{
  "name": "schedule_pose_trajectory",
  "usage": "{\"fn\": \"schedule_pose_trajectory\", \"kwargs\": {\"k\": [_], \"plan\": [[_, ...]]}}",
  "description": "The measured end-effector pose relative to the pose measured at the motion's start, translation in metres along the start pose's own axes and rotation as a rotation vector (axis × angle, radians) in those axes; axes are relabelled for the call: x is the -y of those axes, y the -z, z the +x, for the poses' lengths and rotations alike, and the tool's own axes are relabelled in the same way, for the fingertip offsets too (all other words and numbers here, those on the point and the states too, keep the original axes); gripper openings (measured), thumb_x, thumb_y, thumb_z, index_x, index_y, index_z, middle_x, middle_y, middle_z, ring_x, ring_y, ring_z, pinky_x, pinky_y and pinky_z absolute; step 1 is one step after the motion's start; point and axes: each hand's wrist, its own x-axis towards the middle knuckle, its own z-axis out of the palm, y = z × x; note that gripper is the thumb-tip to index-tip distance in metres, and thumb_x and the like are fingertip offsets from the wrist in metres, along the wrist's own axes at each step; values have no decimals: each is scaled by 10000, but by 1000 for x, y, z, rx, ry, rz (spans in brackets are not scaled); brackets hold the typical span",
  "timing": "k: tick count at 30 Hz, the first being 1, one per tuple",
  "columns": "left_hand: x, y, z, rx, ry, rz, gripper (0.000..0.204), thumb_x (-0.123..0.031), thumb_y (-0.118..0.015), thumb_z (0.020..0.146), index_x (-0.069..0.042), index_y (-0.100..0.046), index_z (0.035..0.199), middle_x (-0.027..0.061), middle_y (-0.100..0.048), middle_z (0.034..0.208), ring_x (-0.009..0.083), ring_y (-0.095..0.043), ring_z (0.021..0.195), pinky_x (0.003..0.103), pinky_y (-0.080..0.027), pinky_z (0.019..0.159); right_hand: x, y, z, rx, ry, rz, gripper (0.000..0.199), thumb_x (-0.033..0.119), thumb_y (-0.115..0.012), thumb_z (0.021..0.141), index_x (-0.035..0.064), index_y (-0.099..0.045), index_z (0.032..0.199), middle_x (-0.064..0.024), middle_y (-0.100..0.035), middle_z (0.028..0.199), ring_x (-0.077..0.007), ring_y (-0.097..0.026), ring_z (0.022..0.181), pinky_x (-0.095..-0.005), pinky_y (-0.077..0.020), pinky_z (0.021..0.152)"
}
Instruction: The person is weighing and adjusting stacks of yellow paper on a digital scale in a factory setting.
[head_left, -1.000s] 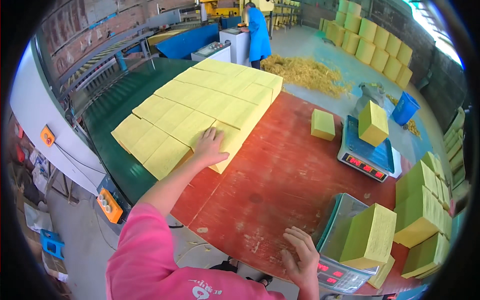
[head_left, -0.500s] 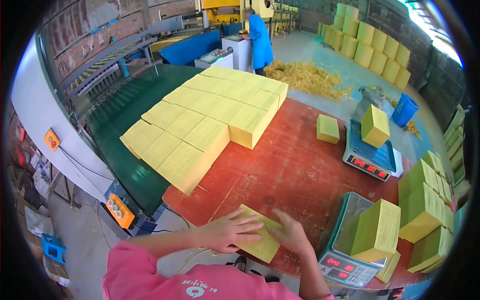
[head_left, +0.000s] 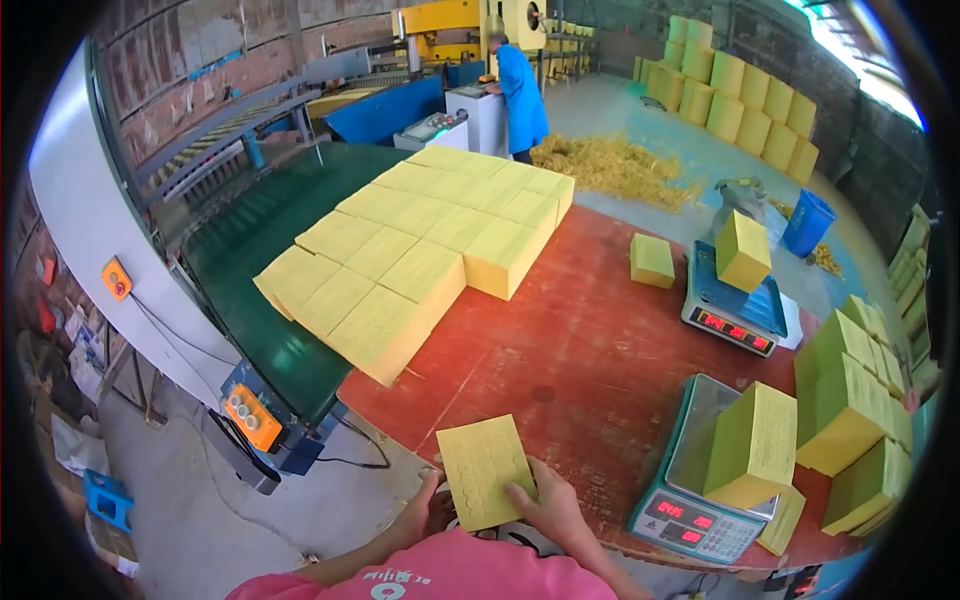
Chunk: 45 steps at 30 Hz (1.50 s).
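Observation:
A thin piece of yellow paper (head_left: 485,470) with wavy marks is held up at the table's near edge; whether it is one sheet or several I cannot tell. My right hand (head_left: 552,508) grips its lower right side, thumb on the face and fingers mostly behind. At its lower left side is my left hand (head_left: 425,508), curled against the edge with its fingers partly hidden. Right of my hands, a tall yellow paper stack (head_left: 752,445) stands on a scale (head_left: 690,500) with a lit red display.
Yellow paper stacks (head_left: 425,225) cover the table's far left, beside a green conveyor (head_left: 270,240). A second scale (head_left: 735,310) bears a yellow block (head_left: 743,252); a smaller block (head_left: 652,260) sits near it. More stacks (head_left: 850,410) line the right side. A person in blue (head_left: 520,100) stands beyond.
Both hands lay spread on the yellow paper on the table. Now the paper is lifted and drawn nearer to me, my left hand has moved to its side, and my right hand grips it.

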Motion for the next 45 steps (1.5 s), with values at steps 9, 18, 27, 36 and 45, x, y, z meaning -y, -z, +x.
{"fn": "schedule_pose_trajectory", "kwargs": {"k": [9, 18, 27, 36, 45], "plan": [[15, -42, -18, 24, -326, 379, 664, -172, -524, 911, -90, -219, 1495, 148, -462, 1390, 280, -517, 1257, 432, -457, 1029, -18, 1, -27, -32, 51, 80, 640, 423, -628, 890, -37, -474, 1308, -292, -606, 1178, -453, -608, 1050, -462, -501, 897], [19, -105, -36, 42, -673, 966, 472, -319, -451, 989, -18, -465, 1352, 146, -578, 1275, 269, -577, 1173, 419, -480, 979, -49, 126, -106, -166, 93, 616, 634, 359, -616, 957, -24, -416, 1422, -167, -592, 1271, -228, -608, 1097, -378, -511, 909], [39, -370, 19, 556, -281, 362, 488, -337, -571, 944, -38, -526, 1326, 103, -616, 1238, 201, -598, 1129, 376, -486, 941, -61, 327, -130, -451, 105, 860, 537, 380, -584, 964, -9, -542, 1332, -60, -660, 1039, -126, -625, 837, -274, -518, 690], [61, -441, 87, 412, -152, 631, 693, -445, -716, 820, -113, -483, 1382, 92, -551, 1317, 248, -512, 1218, 472, -429, 958, -135, 380, -106, -443, -34, 863, 375, 280, -582, 955, -11, -639, 1185, -65, -677, 983, -155, -645, 813, -306, -519, 714], [54, -443, 90, 360, -220, 744, 645, -540, -688, 806, -143, -566, 1299, 83, -590, 1246, 249, -542, 1137, 467, -465, 882, -137, 378, -98, -499, -44, 800, 329, 268, -569, 942, 34, -677, 1146, -24, -667, 932, -116, -602, 770, -264, -468, 672]]}}
